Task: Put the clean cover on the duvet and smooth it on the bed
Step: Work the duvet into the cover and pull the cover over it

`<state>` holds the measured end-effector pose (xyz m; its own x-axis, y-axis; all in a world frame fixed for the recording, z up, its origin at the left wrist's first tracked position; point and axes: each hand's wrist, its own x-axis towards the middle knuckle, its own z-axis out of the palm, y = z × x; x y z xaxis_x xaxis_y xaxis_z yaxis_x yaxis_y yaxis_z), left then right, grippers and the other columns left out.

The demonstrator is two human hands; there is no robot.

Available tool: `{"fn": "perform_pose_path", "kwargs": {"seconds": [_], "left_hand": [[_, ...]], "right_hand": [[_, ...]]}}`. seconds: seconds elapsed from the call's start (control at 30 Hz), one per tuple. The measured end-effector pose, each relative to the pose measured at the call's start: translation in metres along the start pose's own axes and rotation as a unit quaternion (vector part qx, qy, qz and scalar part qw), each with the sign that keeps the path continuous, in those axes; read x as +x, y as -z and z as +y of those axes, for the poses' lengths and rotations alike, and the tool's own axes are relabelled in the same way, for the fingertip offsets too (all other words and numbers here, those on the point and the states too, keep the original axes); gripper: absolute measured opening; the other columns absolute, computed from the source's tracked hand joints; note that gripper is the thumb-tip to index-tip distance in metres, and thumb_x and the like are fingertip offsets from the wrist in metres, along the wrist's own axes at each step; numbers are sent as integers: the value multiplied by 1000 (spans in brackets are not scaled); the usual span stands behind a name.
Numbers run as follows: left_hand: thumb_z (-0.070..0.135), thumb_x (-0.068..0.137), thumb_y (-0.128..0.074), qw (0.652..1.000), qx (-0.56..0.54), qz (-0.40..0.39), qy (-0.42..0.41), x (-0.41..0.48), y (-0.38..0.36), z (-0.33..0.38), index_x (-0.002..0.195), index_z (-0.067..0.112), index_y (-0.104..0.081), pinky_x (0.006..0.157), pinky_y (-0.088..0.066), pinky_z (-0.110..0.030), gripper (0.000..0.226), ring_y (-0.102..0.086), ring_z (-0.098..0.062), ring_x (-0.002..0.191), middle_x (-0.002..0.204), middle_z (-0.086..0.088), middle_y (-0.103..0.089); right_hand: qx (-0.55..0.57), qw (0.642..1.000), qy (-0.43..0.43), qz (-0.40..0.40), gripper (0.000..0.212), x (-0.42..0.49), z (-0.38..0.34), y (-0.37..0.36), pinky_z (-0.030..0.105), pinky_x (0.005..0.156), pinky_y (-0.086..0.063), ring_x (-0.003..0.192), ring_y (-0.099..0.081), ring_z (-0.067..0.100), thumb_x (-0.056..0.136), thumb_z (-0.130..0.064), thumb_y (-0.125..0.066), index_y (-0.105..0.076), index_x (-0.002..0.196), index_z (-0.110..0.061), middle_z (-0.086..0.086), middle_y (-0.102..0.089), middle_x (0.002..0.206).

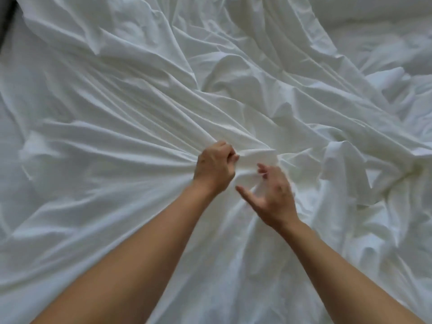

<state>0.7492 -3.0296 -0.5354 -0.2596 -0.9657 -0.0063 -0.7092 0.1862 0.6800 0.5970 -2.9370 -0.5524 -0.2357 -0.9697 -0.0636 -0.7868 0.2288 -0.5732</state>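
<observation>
A white duvet cover [131,108] lies crumpled across the whole bed, with long folds running toward the middle. My left hand [214,166] grips a gathered bunch of this cover in a fist, and the creases fan out from it. Just to its right my right hand [272,195] hovers over the fabric with fingers spread and thumb apart, holding nothing. Whether the duvet is inside the cover cannot be told. More rumpled white bedding [383,94] lies at the right.
A dark strip, possibly the floor or bed frame [5,22], shows at the top left corner. White bedding, perhaps a pillow [374,10], lies at the top right. Fabric fills the rest of the view.
</observation>
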Motion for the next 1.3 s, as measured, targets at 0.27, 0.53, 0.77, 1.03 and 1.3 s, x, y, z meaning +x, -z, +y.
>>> {"fn": "perform_pose_path", "kwargs": {"seconds": [0.27,0.53,0.77,1.03,1.3], "left_hand": [[20,91,-68,993,28,-115,24,2,-14,-4,81,7,-70,71,-40,-30,17,-60,-29,79,80,-7,-63],[60,60,-85,953,249,-2,171,-61,16,-25,133,25,-54,97,-38,-51,86,-43,-36,116,131,-11,-44],[31,79,-79,916,291,-3,276,-86,47,-69,107,17,-69,93,-40,-47,33,-55,-40,107,109,-16,-62],[26,90,-66,943,190,-80,262,-85,47,-56,93,16,-71,73,-38,-31,11,-64,-31,93,93,-8,-72],[29,90,-69,988,14,-49,143,-140,67,-73,85,19,-60,65,-39,-28,14,-51,-13,71,76,7,-53]], "right_hand": [[-207,953,34,-219,34,5,-6,-62,38,85,-38,96,-67,31,98,-31,-37,-68,102,-18,5,-73,98],[-154,973,-67,-158,16,-13,55,-6,38,56,-50,61,-68,40,88,-14,-63,-65,74,-6,20,-68,67],[-128,972,-196,-36,43,8,106,49,43,73,-49,86,-65,45,100,-24,-35,-66,88,3,31,-66,91],[-83,980,-177,29,23,6,43,30,46,85,-41,94,-57,39,91,-29,-54,-59,97,-7,18,-62,99],[34,990,122,-59,28,-27,-117,-56,42,78,-49,92,-60,29,86,-37,-72,-68,103,-15,6,-65,101]]}}
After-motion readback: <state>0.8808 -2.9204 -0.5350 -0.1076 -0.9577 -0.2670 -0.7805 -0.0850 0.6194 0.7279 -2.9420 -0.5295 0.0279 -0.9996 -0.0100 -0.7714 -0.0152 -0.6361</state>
